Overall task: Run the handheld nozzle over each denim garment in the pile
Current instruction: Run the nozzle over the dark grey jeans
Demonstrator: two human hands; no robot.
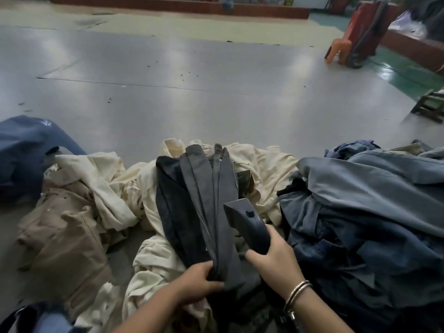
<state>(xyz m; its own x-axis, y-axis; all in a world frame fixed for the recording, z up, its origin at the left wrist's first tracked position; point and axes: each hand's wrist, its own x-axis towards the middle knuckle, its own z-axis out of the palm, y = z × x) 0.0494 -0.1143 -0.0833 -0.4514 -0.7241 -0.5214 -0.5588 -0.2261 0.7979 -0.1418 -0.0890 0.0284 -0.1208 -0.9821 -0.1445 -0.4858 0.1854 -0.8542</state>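
A wide grey floor with a dull shine stretches back to a low red-brown ledge, and a heap of clothing lies across the near part of it. In the middle of the heap a dark grey denim garment lies folded lengthwise in long pleats, resting on cream garments that spread to its left and behind it. The left hand grips the near end of the dark garment, its fingers curled over the bunched folds. Just right of that, the right hand holds the black handheld nozzle with fingers wrapped round the handle; the nozzle's wide head lies against the dark garment's right edge. Two metal bangles circle the right wrist. Right of the dark garment lies a mound of blue denim garments; tan garments lie well to its left. An orange plastic chair stands far off, beyond the heap to the right.
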